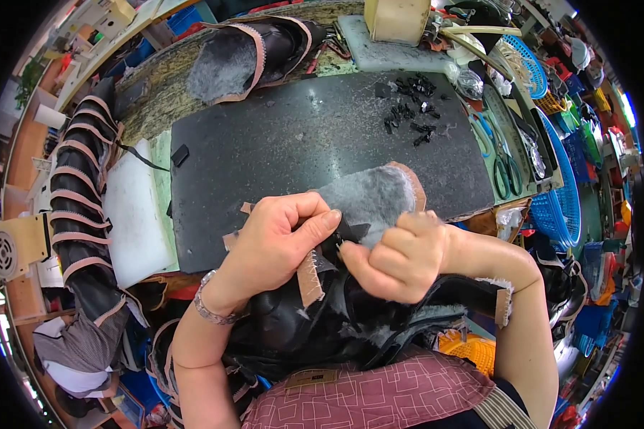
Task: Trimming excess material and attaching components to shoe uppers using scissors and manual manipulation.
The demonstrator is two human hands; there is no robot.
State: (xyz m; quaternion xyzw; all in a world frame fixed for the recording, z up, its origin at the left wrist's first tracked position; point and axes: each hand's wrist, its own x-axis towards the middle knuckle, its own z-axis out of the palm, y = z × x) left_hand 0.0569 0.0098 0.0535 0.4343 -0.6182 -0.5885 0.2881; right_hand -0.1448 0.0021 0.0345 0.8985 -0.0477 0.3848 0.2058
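Observation:
A black leather boot upper with grey fur lining lies across my lap and the table's near edge. Its fur-lined flap, bordered by a tan strip, spreads onto the dark work mat. My left hand is closed, thumb against forefinger, pinching a dark edge of the upper. Just to its right, my right hand is curled, with its thumb beside a small black piece at that edge. What the right fingers hold is hidden.
Several small black parts lie scattered on the mat's far right. Beyond them are teal-handled scissors and blue baskets. Another fur-lined upper rests at the back. Stacked black uppers line the left side, beside a white board.

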